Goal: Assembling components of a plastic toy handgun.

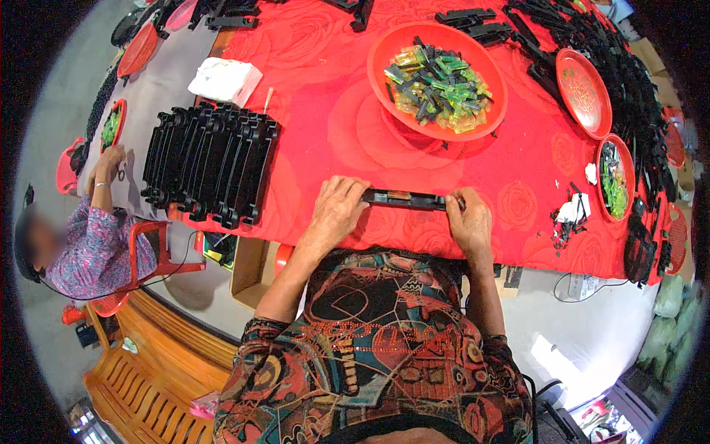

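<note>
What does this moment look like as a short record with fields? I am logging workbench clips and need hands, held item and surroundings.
left hand: grips the left end of the long black plastic strip
right hand: grips the strip's right end
strip: level, just above the red tablecloth
ahead: big red bowl of green, yellow and black small parts
left: row of black frames standing on edge
right: two smaller red dishes, heap of black parts
co-worker: seated at the far left

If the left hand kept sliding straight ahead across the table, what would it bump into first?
The left hand points up the red tablecloth. After the black strip it holds, the cloth looks bare; it would probably reach the big red bowl of green and black parts first, though depth is unclear.
</note>
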`<state>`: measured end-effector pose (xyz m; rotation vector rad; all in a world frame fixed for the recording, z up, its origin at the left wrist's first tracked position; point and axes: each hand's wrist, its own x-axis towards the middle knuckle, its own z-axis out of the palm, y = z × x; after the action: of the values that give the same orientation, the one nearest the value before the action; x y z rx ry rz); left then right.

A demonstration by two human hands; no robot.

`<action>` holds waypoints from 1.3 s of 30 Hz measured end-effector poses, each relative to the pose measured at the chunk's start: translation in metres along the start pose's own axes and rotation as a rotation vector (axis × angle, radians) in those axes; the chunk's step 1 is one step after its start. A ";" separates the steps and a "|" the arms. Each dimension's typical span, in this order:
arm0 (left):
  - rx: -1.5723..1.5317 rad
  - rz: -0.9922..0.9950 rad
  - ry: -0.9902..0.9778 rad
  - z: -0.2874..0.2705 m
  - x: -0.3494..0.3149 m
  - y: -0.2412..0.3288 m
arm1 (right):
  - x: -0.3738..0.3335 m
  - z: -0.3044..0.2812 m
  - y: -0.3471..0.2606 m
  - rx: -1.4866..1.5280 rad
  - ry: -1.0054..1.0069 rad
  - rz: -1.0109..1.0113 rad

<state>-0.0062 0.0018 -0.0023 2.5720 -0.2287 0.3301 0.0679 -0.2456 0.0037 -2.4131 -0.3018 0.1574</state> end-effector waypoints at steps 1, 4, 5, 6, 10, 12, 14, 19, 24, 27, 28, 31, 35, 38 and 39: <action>0.010 0.001 0.016 0.000 0.001 -0.001 | 0.000 -0.002 -0.002 0.042 0.011 -0.009; 0.010 0.001 -0.014 0.001 0.003 0.001 | 0.005 -0.003 0.002 0.028 0.221 -0.148; 0.008 0.011 -0.005 0.000 0.004 0.003 | 0.008 -0.006 0.002 0.023 0.233 -0.152; 0.011 0.021 0.033 -0.003 0.006 0.008 | 0.011 -0.009 0.000 0.021 0.300 -0.209; 0.024 0.108 0.043 0.003 0.012 0.016 | 0.017 -0.025 -0.014 0.257 0.190 -0.089; 0.027 0.156 0.064 0.012 0.015 0.021 | 0.021 -0.036 -0.026 0.230 0.179 -0.082; 0.012 0.266 0.090 0.017 0.017 0.027 | 0.026 -0.041 -0.032 0.206 0.166 -0.073; 0.006 0.218 0.068 0.024 0.010 0.019 | 0.055 -0.042 -0.038 0.134 0.342 -0.336; 0.055 0.179 0.033 0.035 0.008 0.016 | 0.108 -0.036 -0.051 -0.051 0.205 -0.482; 0.059 0.187 0.066 0.034 0.010 0.019 | 0.138 -0.022 -0.060 -0.229 0.049 -0.525; 0.049 0.186 0.067 0.034 0.009 0.020 | 0.146 -0.017 -0.063 -0.330 -0.018 -0.548; 0.008 0.180 0.046 0.032 0.010 0.022 | 0.162 -0.002 -0.060 -0.454 -0.097 -0.563; -0.045 0.172 0.090 0.024 0.014 0.026 | 0.172 0.003 -0.051 -0.551 -0.126 -0.572; -0.100 0.161 0.182 0.013 0.019 0.030 | 0.167 -0.003 -0.049 -0.523 -0.069 -0.598; -0.131 0.141 0.242 0.009 0.021 0.031 | 0.161 -0.009 -0.054 -0.463 -0.013 -0.579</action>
<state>0.0082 -0.0314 0.0110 2.3662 -0.3317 0.6519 0.2154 -0.1702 0.0407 -2.6504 -1.1265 -0.1797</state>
